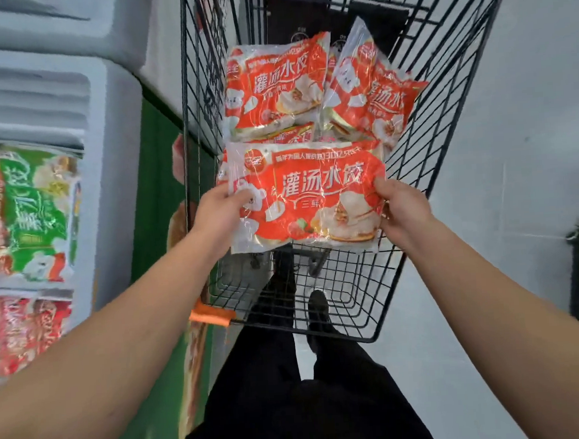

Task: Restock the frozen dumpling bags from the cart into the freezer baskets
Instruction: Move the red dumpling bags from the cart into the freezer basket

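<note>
You are holding a glossy red-and-white plastic dumpling bag (309,197), likely slippery and lumpy, above the black wire cart (451,114), left hand (218,211) and right hand (404,210) pinching its side edges.

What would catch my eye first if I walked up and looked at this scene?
Most striking is the bright orange dumpling bag in the middle, held by its side edges between the left hand and the right hand above a black wire cart. More orange bags lie piled in the cart behind it. At the left edge, a green bag sits in the white freezer.
</note>
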`<state>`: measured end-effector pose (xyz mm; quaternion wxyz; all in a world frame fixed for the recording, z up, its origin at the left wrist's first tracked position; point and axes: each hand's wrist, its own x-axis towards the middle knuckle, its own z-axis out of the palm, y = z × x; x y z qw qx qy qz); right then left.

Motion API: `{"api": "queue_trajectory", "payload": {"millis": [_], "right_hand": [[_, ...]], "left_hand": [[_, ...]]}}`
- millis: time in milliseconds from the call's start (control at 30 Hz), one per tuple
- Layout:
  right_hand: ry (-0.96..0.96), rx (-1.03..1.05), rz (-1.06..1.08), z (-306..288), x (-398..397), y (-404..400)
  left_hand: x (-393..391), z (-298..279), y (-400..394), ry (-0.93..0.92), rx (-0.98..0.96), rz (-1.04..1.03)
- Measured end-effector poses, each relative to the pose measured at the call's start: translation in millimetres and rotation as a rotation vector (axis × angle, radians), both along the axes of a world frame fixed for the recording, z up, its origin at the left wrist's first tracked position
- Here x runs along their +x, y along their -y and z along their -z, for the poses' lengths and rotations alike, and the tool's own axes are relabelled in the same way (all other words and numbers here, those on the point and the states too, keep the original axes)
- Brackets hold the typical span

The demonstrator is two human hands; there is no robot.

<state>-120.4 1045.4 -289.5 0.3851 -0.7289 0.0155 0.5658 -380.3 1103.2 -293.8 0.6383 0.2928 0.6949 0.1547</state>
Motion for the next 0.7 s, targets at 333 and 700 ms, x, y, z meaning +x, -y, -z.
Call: {"api": "queue_trajectory", "payload": {"millis": [333, 700], "right_hand": [[0.174, 0.16, -0.335, -59.8, -32.8, 80.9], [0.116, 0.282, -0.779, -115.0, -159.4, 126.8]], "left_hand": [[-33.3, -71.3, 171.6, -0.06, 0.105, -0.347], [-132.3, -120.4, 318.6, -0.046, 0.237, -0.783]]}}
